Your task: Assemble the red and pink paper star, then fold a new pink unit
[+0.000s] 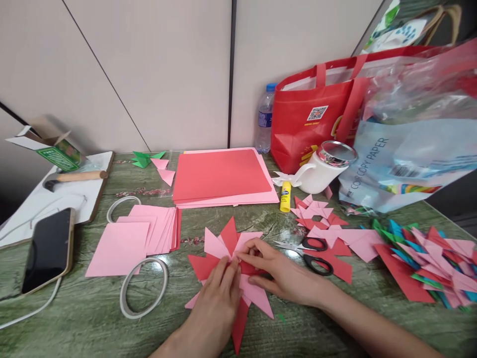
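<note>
Pale wall panels (167, 74), divided by dark seams, are set behind a green wood-grain tabletop (104, 333). In the near middle, flat on the tabletop: one pointed paper flower (215, 245), made up of alternating red and pink petals, its centre covered by both hands. The left hand (219, 288) is laid over it with fingers held together and bent, tips pressed at the centre; the right hand (274, 268) is curled in from the side, fingertips brought to the same spot. Whether a fold is pinched by either cannot be told. To the left are placed two rings of white tape (122, 293), a fanned stack of pink paper squares (119, 248) and a smartphone (48, 251); behind the phone, a wooden-handled hammer (84, 175) and a green-and-white carton (61, 156). Beyond the flower, red and pink sheets (223, 174) are piled. To the right are found black-handled scissors (306, 259), a yellow glue stick (285, 197), a white mug (316, 174) and a heap of multicoloured folded paper (439, 258). At the back right are stood a water bottle (265, 119), a red tote bag (298, 117) and a plastic bag (406, 159) marked "COPY PAPER".
</note>
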{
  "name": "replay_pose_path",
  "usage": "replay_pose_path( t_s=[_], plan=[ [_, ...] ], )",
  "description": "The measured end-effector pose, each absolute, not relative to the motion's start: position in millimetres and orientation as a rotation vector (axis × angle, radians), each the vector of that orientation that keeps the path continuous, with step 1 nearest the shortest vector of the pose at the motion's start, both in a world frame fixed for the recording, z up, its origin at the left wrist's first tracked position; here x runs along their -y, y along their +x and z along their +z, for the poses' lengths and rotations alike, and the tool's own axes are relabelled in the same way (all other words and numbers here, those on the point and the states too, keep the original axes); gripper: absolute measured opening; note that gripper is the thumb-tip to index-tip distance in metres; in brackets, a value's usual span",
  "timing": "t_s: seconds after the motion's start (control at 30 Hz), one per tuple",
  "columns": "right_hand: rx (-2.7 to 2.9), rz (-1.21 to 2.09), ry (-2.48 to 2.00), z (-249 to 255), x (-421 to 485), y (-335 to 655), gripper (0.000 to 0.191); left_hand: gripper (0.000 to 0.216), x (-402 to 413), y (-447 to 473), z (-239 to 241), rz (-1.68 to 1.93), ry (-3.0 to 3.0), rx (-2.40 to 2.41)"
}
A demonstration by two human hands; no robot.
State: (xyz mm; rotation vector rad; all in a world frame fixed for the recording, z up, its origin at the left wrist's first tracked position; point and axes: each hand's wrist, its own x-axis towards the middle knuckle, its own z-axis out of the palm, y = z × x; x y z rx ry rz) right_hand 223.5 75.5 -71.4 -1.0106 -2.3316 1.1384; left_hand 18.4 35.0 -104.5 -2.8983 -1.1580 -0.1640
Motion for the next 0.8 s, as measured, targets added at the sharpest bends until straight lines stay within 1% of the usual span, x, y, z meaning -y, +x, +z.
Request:
replay_pose_path(
  t_s=[0.1, 0.23, 0.5, 0.67, 0.8],
  plan=[
    [2.328, 1.128, -1.013, -73.6, -74.8, 223.5, 0.04, 0.041, -34.9, 17.6, -112.9, -0.231, -2.936, 1.26],
    [2.323, 1.118, -1.009, -73.3, -74.0, 223.3, 0.042, 0.037, -35.8, 17.7, -116.0, -0.294, -2.974, 1.233],
    [2.339, 1.107, -1.026, -70.5, -74.0, 221.8, 0.043, 0.029, -44.1, 17.7, -89.6, -0.403, -3.064, 1.256],
    [2.348, 1.073, -1.02, -70.8, -73.5, 221.0, 0.042, 0.032, -42.6, 14.3, -87.0, -0.351, -3.062, 1.111],
    [2.344, 1.065, -1.009, -71.5, -73.3, 221.0, 0.038, 0.033, -44.3, 13.4, -81.8, -0.419, -3.073, 1.187]
  ],
)
